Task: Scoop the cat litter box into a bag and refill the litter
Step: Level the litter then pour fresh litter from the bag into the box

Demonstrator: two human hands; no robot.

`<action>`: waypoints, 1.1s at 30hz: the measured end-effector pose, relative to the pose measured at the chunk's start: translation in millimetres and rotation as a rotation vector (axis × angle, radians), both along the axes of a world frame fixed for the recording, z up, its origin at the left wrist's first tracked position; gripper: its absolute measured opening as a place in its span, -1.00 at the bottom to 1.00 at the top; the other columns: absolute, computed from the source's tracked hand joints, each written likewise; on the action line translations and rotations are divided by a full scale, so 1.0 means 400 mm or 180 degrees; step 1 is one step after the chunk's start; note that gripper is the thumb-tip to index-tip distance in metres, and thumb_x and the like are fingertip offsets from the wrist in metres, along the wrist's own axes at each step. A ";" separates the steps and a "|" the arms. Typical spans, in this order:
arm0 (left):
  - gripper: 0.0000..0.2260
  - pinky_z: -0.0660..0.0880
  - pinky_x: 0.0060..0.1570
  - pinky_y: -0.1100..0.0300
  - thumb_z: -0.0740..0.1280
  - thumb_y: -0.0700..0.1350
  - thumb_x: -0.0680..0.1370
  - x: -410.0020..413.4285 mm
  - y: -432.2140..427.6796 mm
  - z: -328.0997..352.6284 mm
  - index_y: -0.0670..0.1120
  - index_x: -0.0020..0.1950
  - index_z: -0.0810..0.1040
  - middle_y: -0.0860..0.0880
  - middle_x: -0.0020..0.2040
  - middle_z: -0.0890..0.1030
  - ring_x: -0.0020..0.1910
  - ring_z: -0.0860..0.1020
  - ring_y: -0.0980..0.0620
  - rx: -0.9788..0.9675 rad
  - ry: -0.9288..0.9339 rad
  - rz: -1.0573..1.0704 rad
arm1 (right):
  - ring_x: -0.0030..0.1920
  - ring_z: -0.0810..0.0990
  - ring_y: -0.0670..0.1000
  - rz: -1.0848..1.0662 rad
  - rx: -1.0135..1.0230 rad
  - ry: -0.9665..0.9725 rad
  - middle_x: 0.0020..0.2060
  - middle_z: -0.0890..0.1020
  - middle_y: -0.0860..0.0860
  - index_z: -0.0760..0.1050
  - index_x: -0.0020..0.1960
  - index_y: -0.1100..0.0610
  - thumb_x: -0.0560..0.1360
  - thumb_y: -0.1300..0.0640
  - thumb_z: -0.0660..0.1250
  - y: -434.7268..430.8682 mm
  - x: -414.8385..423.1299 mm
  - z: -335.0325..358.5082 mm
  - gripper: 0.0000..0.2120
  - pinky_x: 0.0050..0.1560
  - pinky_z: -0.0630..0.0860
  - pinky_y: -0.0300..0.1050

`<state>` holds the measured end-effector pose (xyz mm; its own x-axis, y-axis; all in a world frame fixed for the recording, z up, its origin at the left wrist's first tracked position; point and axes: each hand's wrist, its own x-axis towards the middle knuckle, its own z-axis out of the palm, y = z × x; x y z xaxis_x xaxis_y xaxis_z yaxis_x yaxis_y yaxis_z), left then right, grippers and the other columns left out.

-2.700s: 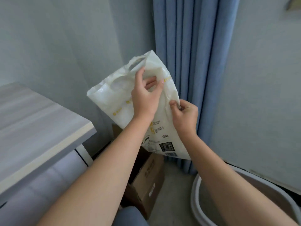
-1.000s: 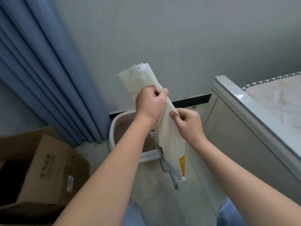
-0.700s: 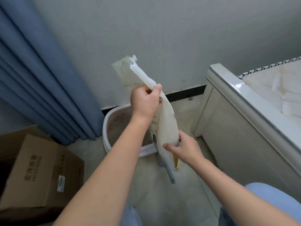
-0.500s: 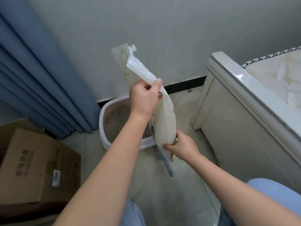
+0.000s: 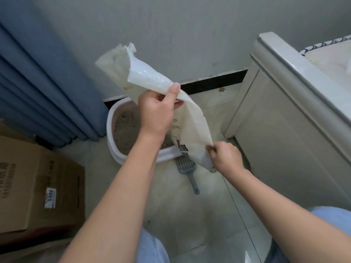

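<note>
A limp white plastic bag with printed text hangs in the air above the floor. My left hand grips it near its upper part, and the crumpled top sticks up to the left. My right hand pinches its lower end. Behind and below the bag stands a white litter box against the wall, with brownish litter inside. A grey slotted scoop lies on the floor by the box's front right corner, partly behind the bag.
A blue curtain hangs on the left, with a cardboard box on the floor below it. A cream bed frame with a mattress fills the right. My knees in blue trousers show at the bottom, over a pale tiled floor.
I have turned from the curtain corner toward the litter box. My right hand slid from the bag's middle down to its lower end, and the bag now stretches between both hands.
</note>
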<state>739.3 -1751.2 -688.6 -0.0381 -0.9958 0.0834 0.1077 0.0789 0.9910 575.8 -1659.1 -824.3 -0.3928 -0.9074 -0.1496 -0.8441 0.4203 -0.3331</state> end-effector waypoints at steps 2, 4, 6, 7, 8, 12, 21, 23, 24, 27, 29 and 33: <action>-0.81 0.66 -0.13 0.09 0.41 -0.18 0.59 0.005 -0.005 0.000 -0.15 -0.22 0.66 0.01 -0.29 0.68 -0.17 0.69 0.04 0.0008 0.0080 0.0096 | -0.10 0.59 0.28 -0.0055 -0.0120 -0.0088 -0.20 0.65 0.17 0.38 -0.28 0.06 0.62 -0.07 0.18 -0.006 -0.009 0.007 -0.66 -0.22 0.43 0.02; -0.82 0.66 -0.13 0.09 0.41 -0.18 0.59 0.011 -0.016 0.003 -0.14 -0.22 0.65 0.03 -0.30 0.67 -0.18 0.68 0.05 0.0026 0.0171 0.0206 | -0.12 0.58 0.28 -0.0114 -0.0321 -0.0157 -0.22 0.65 0.16 0.37 -0.27 0.07 0.62 -0.05 0.18 -0.013 -0.021 0.022 -0.67 -0.18 0.48 0.05; -0.82 0.66 -0.11 0.07 0.41 -0.19 0.58 0.021 -0.034 0.014 -0.13 -0.22 0.64 0.04 -0.31 0.66 -0.17 0.68 0.03 0.0071 0.0307 0.0326 | -0.12 0.58 0.27 -0.0180 -0.0599 -0.0206 -0.21 0.66 0.13 0.44 -0.21 0.10 0.63 -0.04 0.17 -0.022 -0.033 0.043 -0.69 -0.16 0.49 0.06; -0.82 0.66 -0.10 0.06 0.41 -0.20 0.58 0.029 -0.043 0.020 -0.13 -0.23 0.64 0.04 -0.32 0.66 -0.17 0.67 0.02 0.0094 0.0384 0.0390 | -0.11 0.58 0.26 -0.0226 -0.0742 -0.0221 -0.21 0.66 0.11 0.49 -0.16 0.10 0.63 -0.04 0.16 -0.027 -0.037 0.055 -0.70 -0.15 0.50 0.05; -0.83 0.65 -0.09 0.06 0.41 -0.20 0.58 0.038 -0.050 0.023 -0.13 -0.22 0.64 0.05 -0.32 0.66 -0.17 0.67 0.02 0.0111 0.0451 0.0441 | -0.13 0.57 0.25 -0.0282 -0.0886 -0.0259 -0.22 0.66 0.09 0.52 -0.12 0.10 0.63 -0.04 0.16 -0.031 -0.040 0.068 -0.71 -0.15 0.50 0.04; -0.89 0.66 -0.07 0.03 0.41 -0.19 0.58 0.076 -0.068 0.024 -0.18 -0.13 0.63 0.01 -0.28 0.68 -0.19 0.68 -0.02 0.0182 0.0607 0.0511 | -0.27 0.46 0.17 -0.0397 -0.1364 -0.0374 -0.40 0.50 0.00 0.40 -0.21 0.12 0.62 0.02 0.19 -0.041 -0.046 0.115 -0.72 -0.25 0.41 0.01; -0.85 0.67 -0.09 -0.01 0.40 -0.19 0.58 0.103 -0.094 0.013 -0.21 -0.16 0.58 -0.06 -0.33 0.60 -0.29 0.63 0.01 0.0426 0.0633 0.0722 | -0.35 0.34 0.13 -0.0193 -0.1521 -0.0027 -0.47 0.36 -0.02 0.23 -0.28 0.07 0.61 0.06 0.22 -0.033 -0.053 0.176 -0.68 -0.36 0.26 -0.04; -0.85 0.67 -0.10 -0.01 0.40 -0.19 0.58 0.106 -0.097 0.006 -0.21 -0.15 0.58 -0.08 -0.34 0.60 -0.29 0.62 0.01 0.0475 0.0591 0.0720 | -0.36 0.34 0.13 -0.0215 -0.1542 -0.0010 -0.48 0.37 -0.01 0.24 -0.29 0.07 0.61 0.05 0.22 -0.031 -0.057 0.183 -0.68 -0.37 0.24 -0.04; -0.86 0.67 -0.09 0.00 0.40 -0.19 0.58 0.106 -0.097 -0.001 -0.21 -0.16 0.58 -0.10 -0.34 0.61 -0.29 0.62 0.01 0.0509 0.0551 0.0713 | -0.35 0.36 0.15 -0.0239 -0.1541 -0.0014 -0.48 0.38 0.00 0.26 -0.28 0.09 0.61 0.05 0.22 -0.029 -0.060 0.183 -0.68 -0.37 0.27 -0.03; -0.86 0.67 -0.07 0.01 0.39 -0.20 0.57 0.099 -0.097 -0.032 -0.20 -0.17 0.58 -0.10 -0.34 0.61 -0.29 0.62 0.02 0.0683 0.0378 0.0647 | -0.34 0.40 0.19 -0.0298 -0.1458 -0.0013 -0.47 0.41 0.03 0.31 -0.24 0.16 0.61 0.05 0.21 -0.017 -0.068 0.168 -0.70 -0.32 0.40 -0.02; -0.88 0.67 -0.05 0.02 0.39 -0.20 0.56 0.092 -0.099 -0.057 -0.18 -0.17 0.58 -0.07 -0.34 0.61 -0.27 0.62 0.02 0.0831 0.0242 0.0588 | -0.33 0.42 0.20 -0.0319 -0.1355 -0.0027 -0.47 0.44 0.03 0.34 -0.24 0.17 0.61 0.04 0.20 -0.005 -0.071 0.154 -0.70 -0.29 0.44 -0.01; -0.91 0.68 -0.11 0.06 0.35 -0.16 0.57 0.076 -0.100 -0.095 -0.16 -0.11 0.57 -0.10 -0.23 0.62 -0.20 0.65 -0.02 0.1096 0.0064 0.0497 | -0.32 0.43 0.22 -0.0363 -0.1166 0.0042 -0.45 0.46 0.02 0.36 -0.23 0.17 0.61 0.04 0.19 0.008 -0.083 0.145 -0.70 -0.28 0.43 -0.01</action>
